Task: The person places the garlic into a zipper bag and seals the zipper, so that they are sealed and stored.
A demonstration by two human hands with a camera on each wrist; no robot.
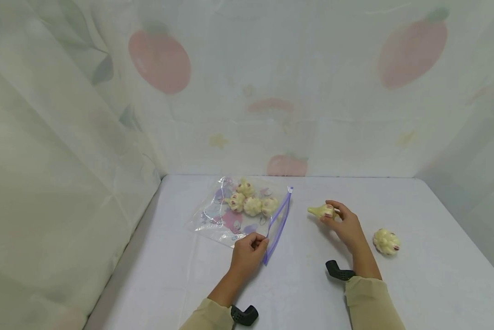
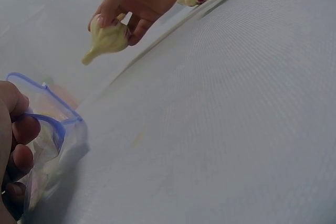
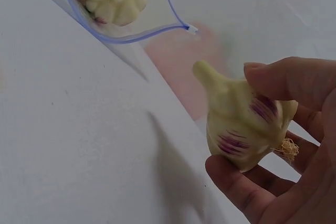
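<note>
My right hand (image 1: pixel 346 225) grips a garlic bulb (image 3: pixel 241 121) between thumb and fingers, its stem pointing left toward the bag. Purple streaks and a tuft of roots show on it in the right wrist view. With thumb and fingers my left hand (image 1: pixel 248 254) pinches the near part of the purple zip edge of a clear printed zip bag (image 1: pixel 213 224). The bag's mouth faces right and stands parted. Several garlic bulbs (image 1: pixel 252 206) lie inside the bag. One more garlic bulb (image 1: pixel 386 241) rests on the table, right of my right hand.
A white-covered table (image 1: pixel 304 293) lies under everything. Printed curtains (image 1: pixel 230 82) hang behind it and along both sides. A dark device is strapped at each wrist. The zip slider (image 3: pixel 192 29) sits at the bag's far corner.
</note>
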